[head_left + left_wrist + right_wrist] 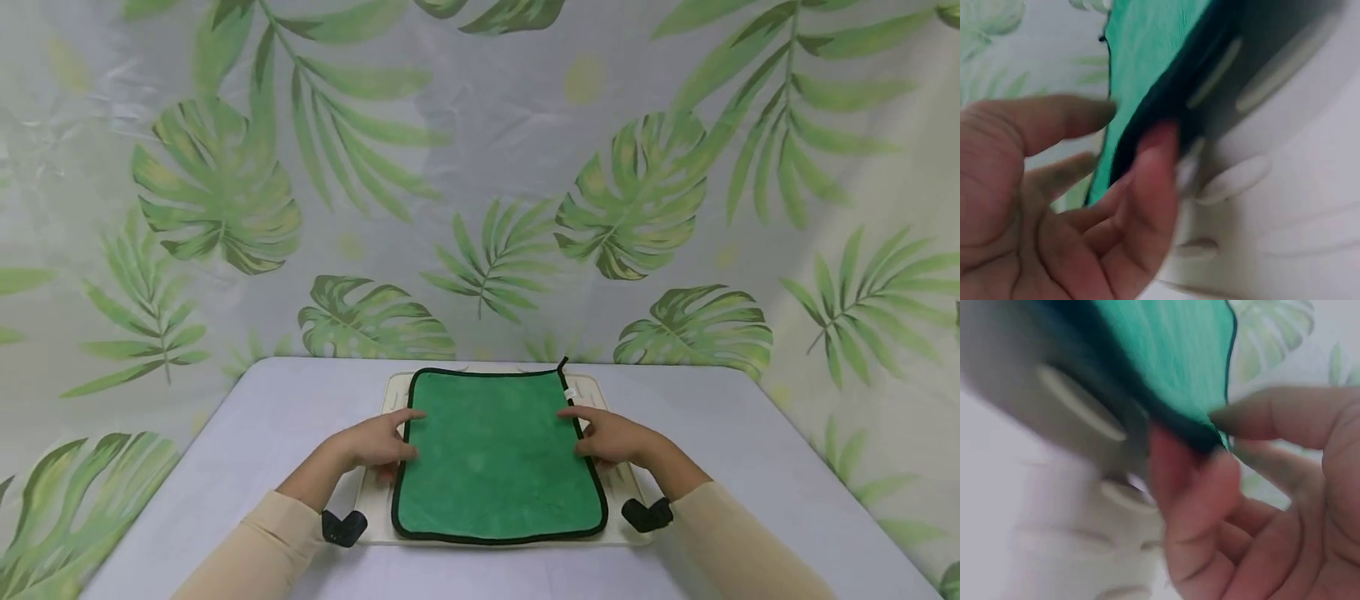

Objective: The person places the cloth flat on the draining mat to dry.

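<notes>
A green cloth (495, 458) with black edging lies spread over a cream-white board (371, 508) with oval marks on its surface. At the cloth's left edge, my left hand (378, 440) holds the border, some fingers on top and others tucked beneath. My right hand (611, 435) grips the right edge the same way, opposite the left. In the left wrist view, curled fingers (1154, 200) reach under the dark border. Fingers pinch the border (1191, 431) in the right wrist view. Both wrist views show the cloth's sides raised off the board.
The board rests on a white-covered table (277, 417). Behind the table hangs a leaf-patterned curtain (495, 167). A black piece (343, 527) sits by the left wrist, and another black piece (647, 514) by the right. A small black loop (562, 364) sticks out from the cloth's far right corner.
</notes>
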A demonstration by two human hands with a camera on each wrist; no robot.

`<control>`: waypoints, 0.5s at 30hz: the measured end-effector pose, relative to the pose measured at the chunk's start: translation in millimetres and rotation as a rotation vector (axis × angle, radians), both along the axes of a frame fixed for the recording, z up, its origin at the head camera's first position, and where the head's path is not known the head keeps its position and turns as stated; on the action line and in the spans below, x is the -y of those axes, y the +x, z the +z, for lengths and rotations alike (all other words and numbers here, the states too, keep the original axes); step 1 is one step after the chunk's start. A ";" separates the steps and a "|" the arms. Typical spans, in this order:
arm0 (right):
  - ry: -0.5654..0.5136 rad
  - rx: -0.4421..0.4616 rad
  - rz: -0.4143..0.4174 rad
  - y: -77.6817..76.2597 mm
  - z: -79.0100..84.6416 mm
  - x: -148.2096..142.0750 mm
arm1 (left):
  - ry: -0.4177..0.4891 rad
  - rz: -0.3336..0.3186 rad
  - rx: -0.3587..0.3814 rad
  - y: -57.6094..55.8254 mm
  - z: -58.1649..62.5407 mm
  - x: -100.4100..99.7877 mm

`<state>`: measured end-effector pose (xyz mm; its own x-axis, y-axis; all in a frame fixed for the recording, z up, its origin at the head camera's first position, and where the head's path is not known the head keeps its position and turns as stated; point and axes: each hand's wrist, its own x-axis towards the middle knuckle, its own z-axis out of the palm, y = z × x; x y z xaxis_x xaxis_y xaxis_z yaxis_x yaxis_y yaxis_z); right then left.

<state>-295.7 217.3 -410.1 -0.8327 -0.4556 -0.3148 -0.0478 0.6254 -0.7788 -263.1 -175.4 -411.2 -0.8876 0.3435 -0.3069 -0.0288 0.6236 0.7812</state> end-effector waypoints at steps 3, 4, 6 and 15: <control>-0.009 0.074 0.071 21.4 2.3 -7.1 | 0.022 -0.095 0.108 19.4 3.8 0.4; -0.014 0.095 0.084 27.4 2.7 -8.8 | 0.031 -0.118 0.135 24.7 4.6 0.3; -0.021 0.121 0.102 37.2 2.8 -11.4 | 0.052 -0.147 0.175 32.9 4.9 0.7; 0.066 0.048 0.127 59.5 1.5 -16.4 | -0.016 -0.095 0.209 48.2 3.0 7.6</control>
<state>-236.3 233.7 -408.6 -0.7529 -0.5332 -0.3858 -0.0935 0.6669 -0.7393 -214.9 -183.0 -408.2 -0.7680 0.4160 -0.4869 -0.1293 0.6438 0.7542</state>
